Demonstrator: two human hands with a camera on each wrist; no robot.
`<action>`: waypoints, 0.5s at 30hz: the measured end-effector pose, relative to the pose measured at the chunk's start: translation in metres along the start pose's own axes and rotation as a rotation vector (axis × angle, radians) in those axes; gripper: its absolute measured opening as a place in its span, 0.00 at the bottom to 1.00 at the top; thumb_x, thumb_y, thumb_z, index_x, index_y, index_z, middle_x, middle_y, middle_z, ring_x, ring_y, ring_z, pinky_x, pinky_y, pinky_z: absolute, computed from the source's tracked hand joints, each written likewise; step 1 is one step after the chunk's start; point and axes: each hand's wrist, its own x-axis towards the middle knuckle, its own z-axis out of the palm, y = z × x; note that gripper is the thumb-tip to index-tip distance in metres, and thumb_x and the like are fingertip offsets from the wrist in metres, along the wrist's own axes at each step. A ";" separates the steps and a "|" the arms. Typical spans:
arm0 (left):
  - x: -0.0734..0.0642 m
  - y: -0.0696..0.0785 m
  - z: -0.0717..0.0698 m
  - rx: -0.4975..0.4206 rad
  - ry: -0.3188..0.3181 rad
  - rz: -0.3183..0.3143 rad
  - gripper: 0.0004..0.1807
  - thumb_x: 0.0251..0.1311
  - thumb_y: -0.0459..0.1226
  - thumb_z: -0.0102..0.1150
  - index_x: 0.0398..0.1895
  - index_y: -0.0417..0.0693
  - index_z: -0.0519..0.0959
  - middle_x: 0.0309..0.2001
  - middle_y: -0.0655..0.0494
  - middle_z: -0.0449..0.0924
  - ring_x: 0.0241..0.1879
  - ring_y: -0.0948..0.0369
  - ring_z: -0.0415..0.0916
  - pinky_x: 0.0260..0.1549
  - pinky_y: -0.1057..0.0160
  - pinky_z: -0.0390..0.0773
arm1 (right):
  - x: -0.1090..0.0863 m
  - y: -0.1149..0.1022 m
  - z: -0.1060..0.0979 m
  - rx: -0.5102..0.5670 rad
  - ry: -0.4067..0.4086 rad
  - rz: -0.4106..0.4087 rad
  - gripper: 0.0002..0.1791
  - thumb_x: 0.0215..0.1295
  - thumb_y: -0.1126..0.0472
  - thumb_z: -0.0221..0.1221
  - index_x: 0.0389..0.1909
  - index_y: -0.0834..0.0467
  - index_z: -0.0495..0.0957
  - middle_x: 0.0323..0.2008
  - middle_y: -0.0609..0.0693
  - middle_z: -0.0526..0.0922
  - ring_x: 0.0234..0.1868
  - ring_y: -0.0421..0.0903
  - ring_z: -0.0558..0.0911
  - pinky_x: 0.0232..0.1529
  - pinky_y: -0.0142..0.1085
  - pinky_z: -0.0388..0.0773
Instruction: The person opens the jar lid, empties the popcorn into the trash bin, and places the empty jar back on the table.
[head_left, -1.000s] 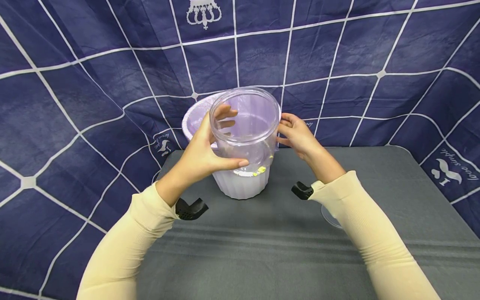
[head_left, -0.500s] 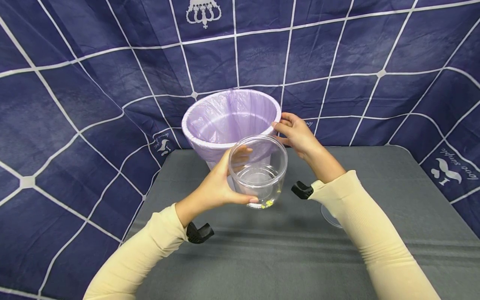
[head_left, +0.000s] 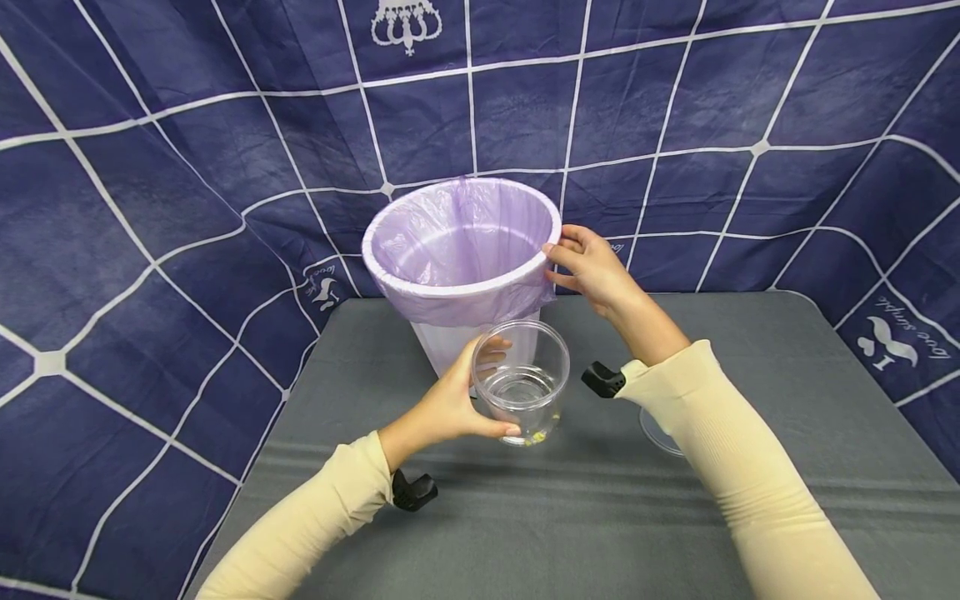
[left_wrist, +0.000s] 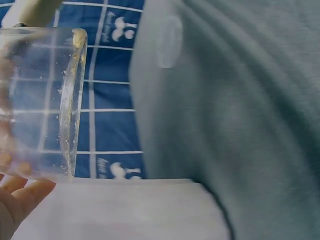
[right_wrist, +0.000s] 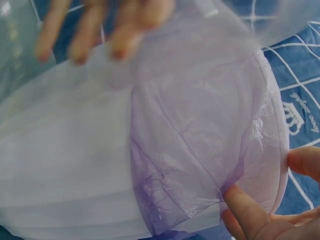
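Observation:
My left hand (head_left: 450, 408) grips a clear round plastic tub (head_left: 525, 375), thumb on the near side and fingers round the far side. Yellow crumbs (head_left: 537, 437) cling low inside the tub, also visible along its base edge in the left wrist view. The tub hangs in front of a white trash can (head_left: 442, 337) lined with a thin purple trash bag (head_left: 480, 250). With thumb and fingers, my right hand (head_left: 596, 271) pinches the can's right rim over the folded bag. In the right wrist view, the bag's loose edge (right_wrist: 175, 185) drapes outside the can.
A clear round lid (head_left: 658, 433) lies on the grey cloth-covered table (head_left: 525, 525), partly behind the right sleeve. A dark blue curtain (head_left: 675, 100) with white lines stands close behind the can and along both sides.
The left hand has lowered the tub from over the can's opening, bringing it down and toward me in front of the can. My right hand stays at the rim.

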 end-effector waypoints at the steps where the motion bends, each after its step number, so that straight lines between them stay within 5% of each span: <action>1: -0.001 0.000 0.002 -0.001 0.003 -0.010 0.52 0.25 0.27 0.75 0.58 0.30 0.54 0.57 0.40 0.61 0.56 0.47 0.62 0.53 0.49 0.63 | 0.000 0.000 0.000 -0.004 0.001 0.000 0.31 0.63 0.68 0.50 0.63 0.71 0.47 0.60 0.68 0.58 0.52 0.51 0.69 0.48 0.39 0.71; 15: -0.025 -0.043 0.027 -0.020 0.072 -0.138 0.52 0.28 0.27 0.75 0.59 0.28 0.51 0.57 0.38 0.60 0.57 0.44 0.60 0.54 0.47 0.60 | 0.000 0.000 0.001 0.001 0.006 0.007 0.30 0.63 0.68 0.49 0.63 0.70 0.49 0.60 0.67 0.59 0.52 0.51 0.70 0.49 0.40 0.70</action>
